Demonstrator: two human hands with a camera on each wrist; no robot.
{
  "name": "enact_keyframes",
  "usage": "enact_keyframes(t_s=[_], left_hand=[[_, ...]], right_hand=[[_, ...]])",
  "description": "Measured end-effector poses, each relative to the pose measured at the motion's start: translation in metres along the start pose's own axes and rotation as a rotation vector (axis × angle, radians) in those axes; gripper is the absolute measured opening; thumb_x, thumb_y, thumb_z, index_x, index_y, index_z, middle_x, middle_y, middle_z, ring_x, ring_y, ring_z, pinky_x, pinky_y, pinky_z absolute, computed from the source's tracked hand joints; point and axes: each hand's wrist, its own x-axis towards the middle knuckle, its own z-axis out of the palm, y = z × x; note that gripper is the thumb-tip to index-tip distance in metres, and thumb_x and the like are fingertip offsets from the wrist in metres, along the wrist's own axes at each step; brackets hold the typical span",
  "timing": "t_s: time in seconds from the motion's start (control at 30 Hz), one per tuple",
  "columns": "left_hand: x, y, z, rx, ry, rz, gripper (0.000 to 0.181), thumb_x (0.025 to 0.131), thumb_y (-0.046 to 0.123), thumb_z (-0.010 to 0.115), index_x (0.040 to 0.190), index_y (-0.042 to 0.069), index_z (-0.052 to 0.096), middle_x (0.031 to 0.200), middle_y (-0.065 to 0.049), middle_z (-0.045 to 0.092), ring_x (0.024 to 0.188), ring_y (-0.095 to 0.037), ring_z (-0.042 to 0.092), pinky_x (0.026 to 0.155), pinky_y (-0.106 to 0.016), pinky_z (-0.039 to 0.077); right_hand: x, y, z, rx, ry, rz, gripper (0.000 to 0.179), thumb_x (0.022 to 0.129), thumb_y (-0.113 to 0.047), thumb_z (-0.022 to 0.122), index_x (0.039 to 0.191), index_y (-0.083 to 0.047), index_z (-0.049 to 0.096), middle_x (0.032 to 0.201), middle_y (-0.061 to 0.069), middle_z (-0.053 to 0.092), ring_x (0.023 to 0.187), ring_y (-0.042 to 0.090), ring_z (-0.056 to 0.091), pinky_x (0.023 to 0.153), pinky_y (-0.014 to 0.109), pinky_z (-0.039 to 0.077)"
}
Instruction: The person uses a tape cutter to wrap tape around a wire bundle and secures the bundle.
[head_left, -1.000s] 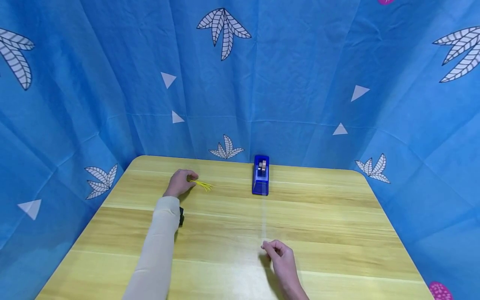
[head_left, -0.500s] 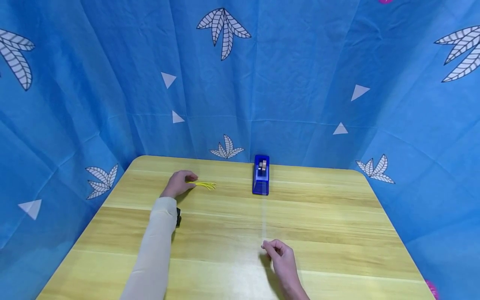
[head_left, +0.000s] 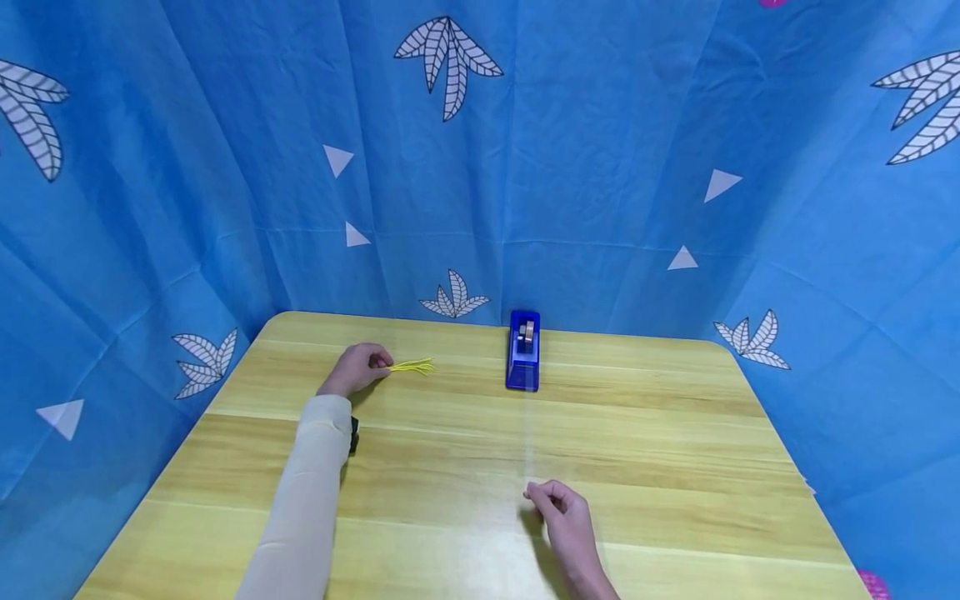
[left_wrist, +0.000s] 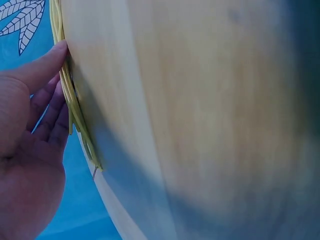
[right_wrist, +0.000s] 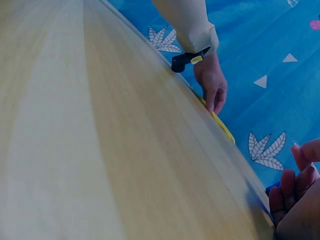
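At the far left of the table, my left hand [head_left: 357, 369] pinches a bundle of thin yellow wires [head_left: 411, 366] between thumb and fingers. Loose ends fan out to the right in the head view. The left wrist view shows the wires [left_wrist: 75, 107] lying along the fingertips, low over the wood. Near the front middle, my right hand [head_left: 566, 518] pinches the end of a clear tape strip [head_left: 528, 433]. That strip runs straight back to a blue tape dispenser [head_left: 522, 375] at the table's rear edge. In the right wrist view the right hand's curled fingers [right_wrist: 287, 187] show at the lower right.
The pale wooden table [head_left: 660, 433] has rounded back corners. Blue patterned curtains [head_left: 600, 167] hang close behind it and on both sides. A dark wrist camera [right_wrist: 182, 61] sits on the left forearm, under a cream sleeve [head_left: 296, 508].
My left hand has shifted slightly left and toward me, and the yellow wires now point more directly right. My right hand, the tape strip and the dispenser have stayed put.
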Motion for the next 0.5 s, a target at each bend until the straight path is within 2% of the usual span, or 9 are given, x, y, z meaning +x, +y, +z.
enact_keyframes(t_s=[0.13, 0.3, 0.5], left_hand=[[-0.002, 0.004, 0.000, -0.004, -0.001, -0.005, 0.005, 0.097, 0.007, 0.073, 0.100, 0.004, 0.074, 0.094, -0.010, 0.069, 0.087, -0.021, 0.062, 0.083, -0.039, 0.053], [-0.003, 0.010, 0.006, 0.011, 0.020, -0.058, 0.010, 0.098, 0.009, 0.071, 0.104, 0.002, 0.074, 0.099, -0.013, 0.072, 0.091, -0.024, 0.066, 0.086, -0.042, 0.056], [-0.001, 0.011, 0.011, 0.033, 0.007, -0.112, 0.015, 0.101, 0.012, 0.068, 0.108, 0.000, 0.073, 0.101, -0.014, 0.071, 0.091, -0.025, 0.066, 0.086, -0.042, 0.056]], right_hand=[[0.000, 0.000, 0.000, -0.002, 0.000, 0.001, 0.021, 0.099, -0.015, 0.069, 0.092, 0.005, 0.068, 0.077, 0.000, 0.061, 0.077, 0.012, 0.057, 0.080, 0.024, 0.047], [0.000, 0.002, -0.002, -0.014, -0.003, -0.010, 0.022, 0.100, -0.016, 0.068, 0.092, 0.005, 0.068, 0.075, 0.000, 0.060, 0.078, 0.013, 0.057, 0.079, 0.024, 0.046], [0.001, 0.001, -0.002, -0.003, 0.002, -0.018, 0.021, 0.099, -0.014, 0.069, 0.089, 0.005, 0.067, 0.074, -0.001, 0.060, 0.077, 0.012, 0.057, 0.078, 0.024, 0.046]])
